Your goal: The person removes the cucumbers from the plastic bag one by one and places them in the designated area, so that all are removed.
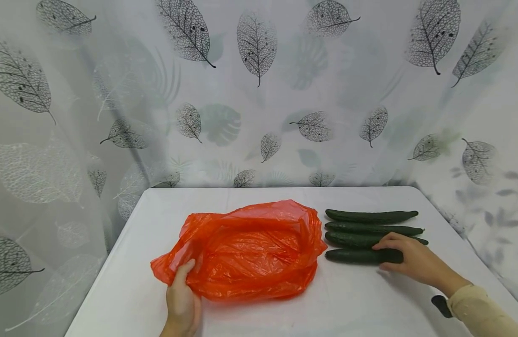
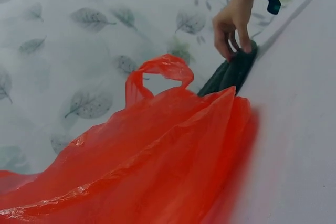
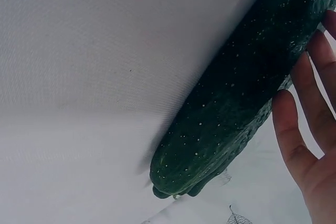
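Observation:
A red plastic bag (image 1: 250,255) lies spread with its mouth open in the middle of the table. At its near left edge my left hand (image 1: 181,297) grips the plastic, thumb on top and the other fingers hidden beneath. Several dark green cucumbers lie side by side to the right of the bag. My right hand (image 1: 416,262) holds the nearest cucumber (image 1: 347,256) by its right part, thumb on the near side and fingers across the far side. In the right wrist view, the fingers (image 3: 287,124) lie along the side of this cucumber (image 3: 226,98).
The white table (image 1: 280,323) ends at a back edge just behind the bag and cucumbers. Leaf-patterned curtains (image 1: 259,107) hang behind and along both sides. A bag handle loop (image 2: 157,66) stands up in the left wrist view. A dark wrist device (image 1: 441,306) sits at the right cuff.

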A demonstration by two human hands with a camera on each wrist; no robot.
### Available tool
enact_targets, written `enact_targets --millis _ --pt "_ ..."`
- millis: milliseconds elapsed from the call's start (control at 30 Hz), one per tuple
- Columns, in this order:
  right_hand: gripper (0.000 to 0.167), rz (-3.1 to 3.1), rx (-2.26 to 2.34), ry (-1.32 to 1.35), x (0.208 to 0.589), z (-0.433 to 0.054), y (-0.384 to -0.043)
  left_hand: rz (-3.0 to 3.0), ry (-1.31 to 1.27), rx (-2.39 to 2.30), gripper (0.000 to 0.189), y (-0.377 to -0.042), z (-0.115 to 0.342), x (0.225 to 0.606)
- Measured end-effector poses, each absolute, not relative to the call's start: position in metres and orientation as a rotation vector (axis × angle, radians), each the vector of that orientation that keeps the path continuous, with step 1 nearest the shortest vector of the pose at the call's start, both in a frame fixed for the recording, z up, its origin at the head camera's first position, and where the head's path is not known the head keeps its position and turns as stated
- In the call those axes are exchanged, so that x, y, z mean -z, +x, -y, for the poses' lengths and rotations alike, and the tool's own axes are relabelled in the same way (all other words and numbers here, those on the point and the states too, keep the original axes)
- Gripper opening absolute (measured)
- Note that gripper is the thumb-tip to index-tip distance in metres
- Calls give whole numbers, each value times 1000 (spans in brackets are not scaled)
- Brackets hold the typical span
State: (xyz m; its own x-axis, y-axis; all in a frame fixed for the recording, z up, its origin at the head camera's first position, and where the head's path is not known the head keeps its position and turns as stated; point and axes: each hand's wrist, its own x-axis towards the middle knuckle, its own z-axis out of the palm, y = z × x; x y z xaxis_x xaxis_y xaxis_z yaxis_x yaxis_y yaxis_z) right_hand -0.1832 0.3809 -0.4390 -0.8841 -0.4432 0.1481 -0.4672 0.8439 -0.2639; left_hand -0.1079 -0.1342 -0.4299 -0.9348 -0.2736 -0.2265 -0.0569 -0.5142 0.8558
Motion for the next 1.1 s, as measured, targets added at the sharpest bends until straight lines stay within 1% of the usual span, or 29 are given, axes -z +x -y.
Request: enact_targets --millis 133,400,600,767,933,1100 --pt "36 2931 -476 699 437 -377 -182 1509 439 2541 43 -108 140 426" --pt "37 2911 -516 699 433 -366 -183 1462 365 2374 66 -111 163 410" --pt "39 2877 -557 710 429 -361 -186 1499 348 2293 63 -118 193 389" --pt "41 2869 -607 692 417 -356 -190 1447 248 2252 65 -130 210 366" --pt "44 2846 -613 654 398 -347 -198 1445 79 2108 62 -142 208 338" --pt "47 2790 -554 616 375 -331 -211 1474 2 2037 54 -155 196 307"
